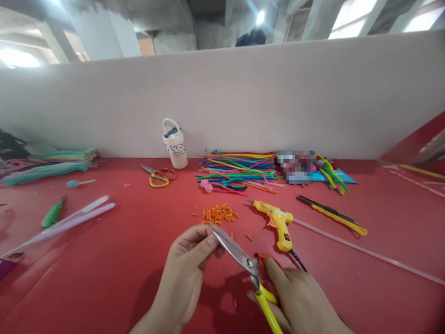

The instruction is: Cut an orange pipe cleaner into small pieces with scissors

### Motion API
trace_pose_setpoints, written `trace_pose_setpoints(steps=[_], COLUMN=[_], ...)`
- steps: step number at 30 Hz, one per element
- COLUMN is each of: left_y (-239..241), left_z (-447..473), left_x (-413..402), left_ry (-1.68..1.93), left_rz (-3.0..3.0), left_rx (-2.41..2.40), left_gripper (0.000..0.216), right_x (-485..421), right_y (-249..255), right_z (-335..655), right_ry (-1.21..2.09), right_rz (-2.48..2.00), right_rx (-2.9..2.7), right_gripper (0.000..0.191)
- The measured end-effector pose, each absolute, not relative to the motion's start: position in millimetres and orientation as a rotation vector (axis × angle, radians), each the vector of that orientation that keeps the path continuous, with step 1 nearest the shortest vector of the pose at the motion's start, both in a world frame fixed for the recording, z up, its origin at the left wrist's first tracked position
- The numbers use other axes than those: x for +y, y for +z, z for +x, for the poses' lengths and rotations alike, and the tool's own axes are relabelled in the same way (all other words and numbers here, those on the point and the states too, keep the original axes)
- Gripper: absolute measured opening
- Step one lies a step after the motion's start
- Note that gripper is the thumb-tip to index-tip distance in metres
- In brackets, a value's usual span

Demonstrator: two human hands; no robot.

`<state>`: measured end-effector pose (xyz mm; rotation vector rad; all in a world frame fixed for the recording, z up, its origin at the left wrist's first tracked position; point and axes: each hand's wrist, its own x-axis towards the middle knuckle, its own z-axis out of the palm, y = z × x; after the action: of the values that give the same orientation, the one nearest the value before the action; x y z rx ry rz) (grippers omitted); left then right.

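My right hand (pixel 295 292) grips a pair of scissors (pixel 239 254) with yellow and red handles, fingers through the loops. The blades look nearly closed and point up and left to my left hand (pixel 191 264). That hand is closed in a pinch, thumb against forefinger, right at the blade tip. A speck of orange shows there, but I cannot make out whether it is held or lies behind. Just beyond the fingertips is a pile of short orange pieces (pixel 219 213), with a few stray ones around it, such as an orange piece (pixel 249 237) to the right.
A yellow glue gun (pixel 274 218) with a clear glue stick (pixel 368 253) lies right, near black-and-yellow tweezers (pixel 333 215). Behind are colourful pipe cleaners (pixel 239 167), a white cup (pixel 176 148) and other scissors (pixel 158 176). Left lie a green-handled tool (pixel 54 213) and pale pink tongs (pixel 76 217).
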<state>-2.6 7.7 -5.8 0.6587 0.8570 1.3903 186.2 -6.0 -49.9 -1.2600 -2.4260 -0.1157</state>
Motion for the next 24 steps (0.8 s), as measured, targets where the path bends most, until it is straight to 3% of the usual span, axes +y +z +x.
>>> trace_pose_setpoints(steps=[12,14,19,24], left_y=[-7.6,-7.8,-14.2,-23.3], left_z=[-4.7,-4.5,2.3,14.2], left_x=[9.8,10.6,8.0,0.6], left_ry=[1.407,1.383,1.11,0.785], left_rz=[0.651,0.649,0.658,0.747], left_rx=[0.889,0.888,0.865,0.771], left_gripper=[0.007,0.007,0.007,0.01], right_x=[-5.3,-4.0,-4.2,-4.9], right_y=[-50.4,-47.3,-34.9,-25.7], right_z=[189.0,187.0,178.7,173.3], right_ry=[-0.075,0.188,1.201,1.526], right_rz=[-1.322,-1.4,-1.386,-1.276], right_rx=[-2.38,-2.317,-1.782,-1.414], right_gripper=[0.014,0.018,0.031,0.037])
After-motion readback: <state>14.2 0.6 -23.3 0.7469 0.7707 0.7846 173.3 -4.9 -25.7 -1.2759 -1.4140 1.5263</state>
